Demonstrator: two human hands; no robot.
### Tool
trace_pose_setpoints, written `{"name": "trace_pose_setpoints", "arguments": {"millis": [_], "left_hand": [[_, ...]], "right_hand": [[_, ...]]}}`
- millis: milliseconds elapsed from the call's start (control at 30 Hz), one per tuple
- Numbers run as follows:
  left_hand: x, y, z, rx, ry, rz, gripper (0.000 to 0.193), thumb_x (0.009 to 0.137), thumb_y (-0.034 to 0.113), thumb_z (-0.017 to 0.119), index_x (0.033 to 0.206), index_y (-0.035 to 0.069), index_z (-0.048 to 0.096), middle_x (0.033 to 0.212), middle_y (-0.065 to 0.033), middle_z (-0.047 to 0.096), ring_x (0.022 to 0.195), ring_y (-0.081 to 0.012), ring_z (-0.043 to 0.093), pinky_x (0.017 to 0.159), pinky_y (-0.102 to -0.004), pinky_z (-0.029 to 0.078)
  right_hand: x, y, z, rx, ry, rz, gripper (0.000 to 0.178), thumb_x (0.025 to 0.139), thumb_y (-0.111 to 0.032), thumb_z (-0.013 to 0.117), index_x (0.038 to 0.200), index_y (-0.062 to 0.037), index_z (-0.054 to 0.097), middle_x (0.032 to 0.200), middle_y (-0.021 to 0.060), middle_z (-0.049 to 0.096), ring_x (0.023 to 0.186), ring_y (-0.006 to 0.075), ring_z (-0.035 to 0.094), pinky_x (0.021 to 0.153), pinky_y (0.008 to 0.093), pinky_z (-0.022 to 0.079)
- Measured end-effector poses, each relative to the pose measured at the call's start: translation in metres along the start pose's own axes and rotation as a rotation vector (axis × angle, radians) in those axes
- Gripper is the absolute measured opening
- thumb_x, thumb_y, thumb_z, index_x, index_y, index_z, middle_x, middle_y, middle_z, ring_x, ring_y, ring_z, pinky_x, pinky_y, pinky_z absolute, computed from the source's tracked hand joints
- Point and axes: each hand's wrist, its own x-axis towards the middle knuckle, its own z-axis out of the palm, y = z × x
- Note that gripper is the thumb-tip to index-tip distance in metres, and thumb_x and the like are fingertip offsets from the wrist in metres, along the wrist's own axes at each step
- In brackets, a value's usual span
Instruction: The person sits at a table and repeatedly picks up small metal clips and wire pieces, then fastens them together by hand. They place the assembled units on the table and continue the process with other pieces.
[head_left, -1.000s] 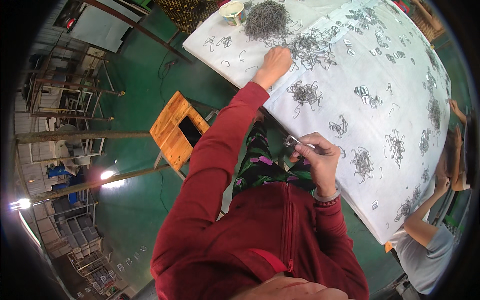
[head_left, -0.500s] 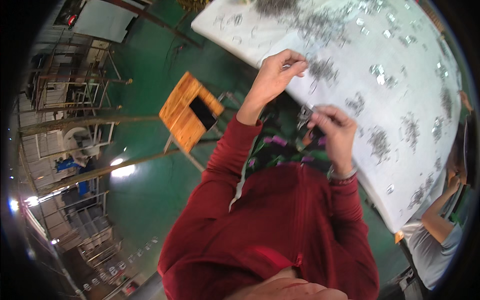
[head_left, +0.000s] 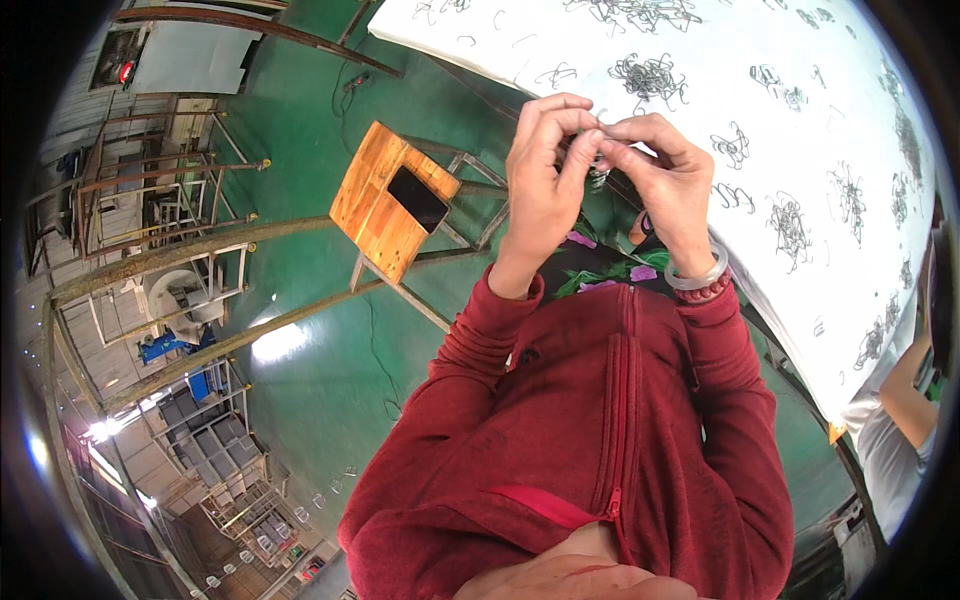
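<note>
My left hand (head_left: 548,175) and my right hand (head_left: 678,178) meet at the near edge of the white-covered table (head_left: 700,115). The thumbs and fingertips of both are pinched together, almost touching. Small shiny metal pieces (head_left: 598,178) hang just under the fingertips; their exact shape is mostly hidden by my fingers. Just beyond my hands lies a tangled heap of dark bent wire pieces (head_left: 648,78). A smaller cluster of wire loops (head_left: 733,196) lies beside my right hand.
More wire heaps (head_left: 790,228) are spread over the table. A wooden-topped stool (head_left: 370,210) stands at my left, a black phone (head_left: 418,200) on it. Another person's arm (head_left: 908,395) shows at the far right. Metal frames (head_left: 180,250) line the left side.
My hands have come together at the fingertips; they were apart before, the right one lower with shiny metal pieces. The view has shifted slightly.
</note>
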Motion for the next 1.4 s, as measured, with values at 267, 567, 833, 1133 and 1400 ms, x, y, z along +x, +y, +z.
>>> {"name": "trace_pose_setpoints", "arguments": {"millis": [267,567,833,1133,1400], "left_hand": [[0.023,0.018,-0.026,-0.303,0.109,0.048,0.008,0.093,0.007,0.053,0.100,0.002,0.052,0.096,-0.0132,0.063,0.087,-0.0179,0.060,0.083,-0.0316,0.048],[0.059,0.057,-0.087,-0.252,0.337,0.327,0.010,0.093,0.015,0.055,0.098,0.006,0.052,0.085,-0.0107,0.061,0.080,-0.0220,0.058,0.079,-0.0438,0.049],[0.039,0.110,-0.149,-0.339,0.589,0.555,0.014,0.094,0.013,0.054,0.104,0.005,0.051,0.086,-0.0119,0.061,0.083,-0.0244,0.059,0.077,-0.0420,0.052],[-0.012,0.160,-0.230,0.074,0.842,0.534,0.013,0.094,0.014,0.053,0.104,0.005,0.057,0.084,-0.0079,0.063,0.079,-0.0169,0.060,0.072,-0.0322,0.051],[-0.061,0.197,-0.267,0.337,1.085,0.610,0.009,0.092,0.007,0.055,0.097,0.001,0.052,0.084,-0.0053,0.062,0.075,-0.0103,0.059,0.069,-0.0246,0.049]], "right_hand": [[0.027,-0.043,-0.014,-0.172,-0.119,-0.266,0.014,0.084,0.005,0.061,0.097,0.0030,0.068,0.094,0.0086,0.064,0.074,0.0123,0.062,0.064,0.0223,0.052],[0.023,-0.057,-0.065,-0.264,0.128,-0.199,0.015,0.087,0.004,0.058,0.100,0.0056,0.066,0.087,0.0090,0.064,0.074,0.0132,0.059,0.064,0.0255,0.050],[0.026,-0.012,-0.033,-0.248,-0.230,-0.057,0.016,0.087,0.003,0.058,0.101,0.0026,0.066,0.089,0.0071,0.063,0.070,0.0106,0.057,0.063,0.0228,0.048],[0.052,0.003,0.014,-0.304,-0.446,-0.052,0.027,0.089,0.000,0.058,0.115,0.0007,0.061,0.092,0.0072,0.064,0.082,0.0120,0.060,0.071,0.0248,0.051],[0.097,-0.027,-0.083,-0.538,-0.242,-0.197,0.036,0.093,-0.015,0.055,0.123,0.0042,0.055,0.116,0.0157,0.059,0.102,0.0216,0.057,0.090,0.0321,0.046]]}}
